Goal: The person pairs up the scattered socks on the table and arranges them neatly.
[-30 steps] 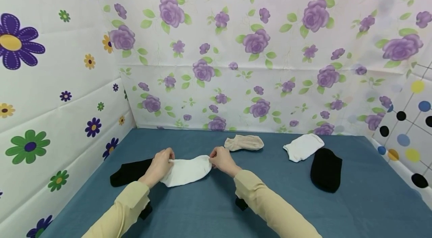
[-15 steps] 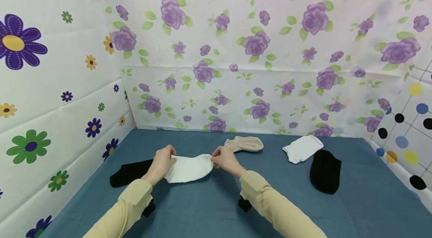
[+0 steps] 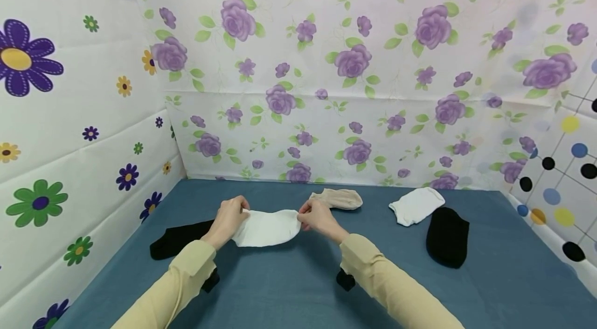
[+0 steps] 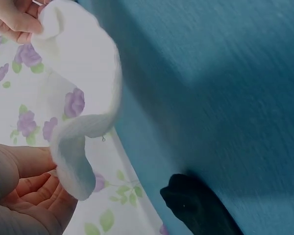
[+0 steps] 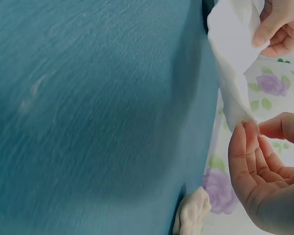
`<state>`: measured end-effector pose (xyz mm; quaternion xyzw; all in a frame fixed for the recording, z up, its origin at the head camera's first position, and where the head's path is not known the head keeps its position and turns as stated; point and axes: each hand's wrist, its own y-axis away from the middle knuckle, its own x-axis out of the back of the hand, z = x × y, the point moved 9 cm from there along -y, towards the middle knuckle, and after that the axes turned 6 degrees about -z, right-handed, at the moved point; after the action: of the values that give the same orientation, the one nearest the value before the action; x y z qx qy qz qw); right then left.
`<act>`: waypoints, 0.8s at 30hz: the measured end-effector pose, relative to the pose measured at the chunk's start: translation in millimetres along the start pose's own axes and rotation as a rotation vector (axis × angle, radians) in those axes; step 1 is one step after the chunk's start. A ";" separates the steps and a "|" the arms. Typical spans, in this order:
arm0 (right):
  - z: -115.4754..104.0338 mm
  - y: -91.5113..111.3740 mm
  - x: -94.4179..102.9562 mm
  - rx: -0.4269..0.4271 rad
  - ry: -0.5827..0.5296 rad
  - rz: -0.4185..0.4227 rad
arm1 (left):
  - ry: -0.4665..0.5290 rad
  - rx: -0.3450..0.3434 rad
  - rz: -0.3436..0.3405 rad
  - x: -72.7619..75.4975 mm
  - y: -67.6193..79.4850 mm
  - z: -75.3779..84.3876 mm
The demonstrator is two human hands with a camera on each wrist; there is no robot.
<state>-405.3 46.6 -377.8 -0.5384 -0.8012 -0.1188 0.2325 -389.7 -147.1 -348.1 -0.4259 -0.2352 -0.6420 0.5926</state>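
Observation:
A white sock (image 3: 268, 228) is stretched between my two hands, held up over the blue cloth. My left hand (image 3: 229, 221) pinches its left end between thumb and fingers, and that end folds over in the left wrist view, where the sock (image 4: 88, 63) sags in a curve. The opposite end is pinched by the thumb and fingertips of my right hand (image 3: 319, 219); the right wrist view shows this right hand (image 5: 269, 171) with the fabric drawn to a point. Just left of my left hand lies a black sock (image 3: 179, 240), partly covered by it.
Behind my right hand lies a beige sock (image 3: 342, 199). A second white sock (image 3: 416, 206) and a second black sock (image 3: 448, 238) rest at the right, close together. Floral sheets (image 3: 298, 75) wall off the back and left of the blue cloth (image 3: 289, 292).
Both hands have shifted slightly right and up with the white sock, which stays stretched between them. The other socks have not moved on the cloth.

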 end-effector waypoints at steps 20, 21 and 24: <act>9.6 12.7 28.9 -0.031 0.042 0.022 | 0.034 -0.058 -0.016 -14.2 -14.3 29.0; 10.2 13.4 30.2 -0.036 0.043 0.024 | 0.034 -0.059 -0.020 -15.2 -15.2 30.5; 11.0 15.6 34.3 -0.053 0.048 0.033 | 0.036 -0.056 -0.030 -16.8 -17.7 35.0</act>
<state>-404.4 85.2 -371.1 -0.5545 -0.7830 -0.1489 0.2391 -398.5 -106.1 -340.0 -0.4272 -0.2129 -0.6647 0.5747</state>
